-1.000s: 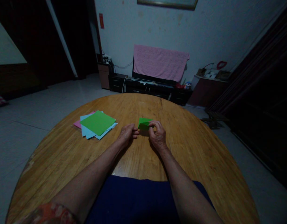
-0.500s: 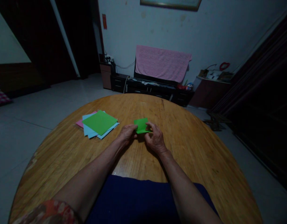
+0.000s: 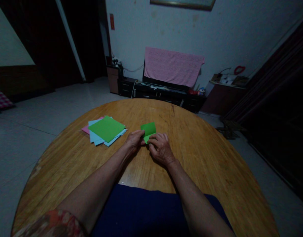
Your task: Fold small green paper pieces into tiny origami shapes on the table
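Works over a round wooden table [image 3: 203,164], right of a fanned stack of coloured sheets [image 3: 107,128]. Pinches with the left hand [image 3: 134,141] and curls the right hand [image 3: 161,148], gripping or merely pressing, cannot tell, onto the creased green paper [image 3: 148,127] between them. Should handle near-weightless, thin, crisp, easily torn; best held lightly by edges and fold.
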A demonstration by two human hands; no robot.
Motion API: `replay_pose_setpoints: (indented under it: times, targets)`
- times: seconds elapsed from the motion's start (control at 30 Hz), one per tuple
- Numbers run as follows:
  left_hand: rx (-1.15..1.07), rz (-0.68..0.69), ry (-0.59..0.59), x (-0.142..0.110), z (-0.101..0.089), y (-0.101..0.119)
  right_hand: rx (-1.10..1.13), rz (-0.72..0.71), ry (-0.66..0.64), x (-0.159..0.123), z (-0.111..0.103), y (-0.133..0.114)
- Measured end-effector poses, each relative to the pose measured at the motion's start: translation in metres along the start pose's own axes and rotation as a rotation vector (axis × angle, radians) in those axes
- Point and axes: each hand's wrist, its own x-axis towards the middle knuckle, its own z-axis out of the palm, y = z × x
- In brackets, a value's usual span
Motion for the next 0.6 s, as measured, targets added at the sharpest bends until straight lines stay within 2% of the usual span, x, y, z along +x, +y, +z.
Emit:
replay_pose_setpoints:
  times: [0.33,0.6]
  targets:
    - [0.146,-0.056,-0.007,-0.0038,0.0005,0.0022,0.05,0.072,0.003,0.0003,-0.0023,0.0008]
    - [0.161,-0.03,-0.003,-0.0041,0.0012,0.0008,0.053,0.146,0.054,0.0011,0.0025,0.0058]
